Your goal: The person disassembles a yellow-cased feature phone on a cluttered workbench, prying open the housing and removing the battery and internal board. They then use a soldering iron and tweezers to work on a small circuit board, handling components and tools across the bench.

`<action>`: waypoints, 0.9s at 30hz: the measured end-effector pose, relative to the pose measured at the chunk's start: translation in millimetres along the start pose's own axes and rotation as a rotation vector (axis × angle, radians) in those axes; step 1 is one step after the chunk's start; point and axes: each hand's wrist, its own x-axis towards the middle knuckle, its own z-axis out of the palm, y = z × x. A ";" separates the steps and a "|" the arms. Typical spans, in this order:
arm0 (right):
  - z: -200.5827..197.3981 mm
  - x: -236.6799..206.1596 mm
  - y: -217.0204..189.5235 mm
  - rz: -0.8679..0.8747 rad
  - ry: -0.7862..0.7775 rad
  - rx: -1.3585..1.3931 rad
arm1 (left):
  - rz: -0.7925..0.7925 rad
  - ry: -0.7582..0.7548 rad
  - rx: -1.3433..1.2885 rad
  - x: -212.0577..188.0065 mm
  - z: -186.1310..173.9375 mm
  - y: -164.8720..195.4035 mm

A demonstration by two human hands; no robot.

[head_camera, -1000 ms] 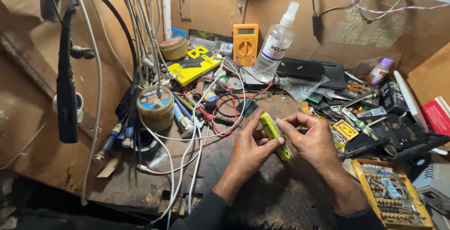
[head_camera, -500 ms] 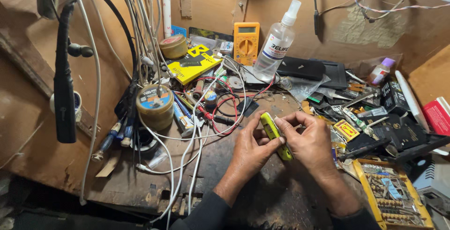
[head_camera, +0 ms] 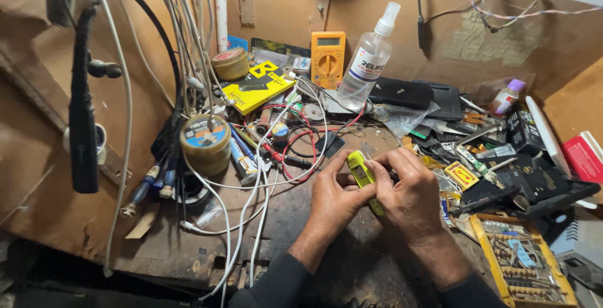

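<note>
Both hands are meeting low centre over the dark wooden counter [head_camera: 188, 245]. The left hand [head_camera: 333, 198] and right hand [head_camera: 411, 195] are gripping a small yellow-green tool [head_camera: 362, 173] between them. The tool is lying tilted, its upper end pointing to about 11 o'clock and its lower end poking out at 5 o'clock under the right palm. The left fingers [head_camera: 352, 190] are closing on its left side, and the right fingers [head_camera: 384, 168] are wrapping over it from 3 o'clock, so both sets are clamped on the tool. The middle of the tool is hiding under the fingers.

At 12 o'clock from the hands a clear spray bottle [head_camera: 370, 57] is standing beside an orange multimeter [head_camera: 328, 59]. At 10 o'clock red and white wires [head_camera: 295, 151] are tangling near a solder spool [head_camera: 206, 141]. At 4 o'clock a yellow parts tray [head_camera: 524, 267] is sitting.
</note>
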 end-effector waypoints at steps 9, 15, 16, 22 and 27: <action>13.1 -1.8 29.3 0.519 -0.143 0.379 | -0.003 0.008 -0.038 -0.2 -1.8 -7.7; 20.1 4.2 51.6 0.836 -0.228 0.724 | 0.062 -0.053 -0.055 -3.2 -3.9 -12.6; 18.7 4.4 51.7 0.832 -0.246 0.719 | 0.043 -0.073 -0.056 -4.3 -5.0 -11.9; 0.0 9.4 33.1 0.542 -0.284 0.275 | -0.020 -0.113 -0.106 -5.8 -5.3 -6.5; -18.2 1.5 9.7 0.452 -0.204 0.043 | -0.051 -0.096 -0.131 -6.2 -5.4 -5.8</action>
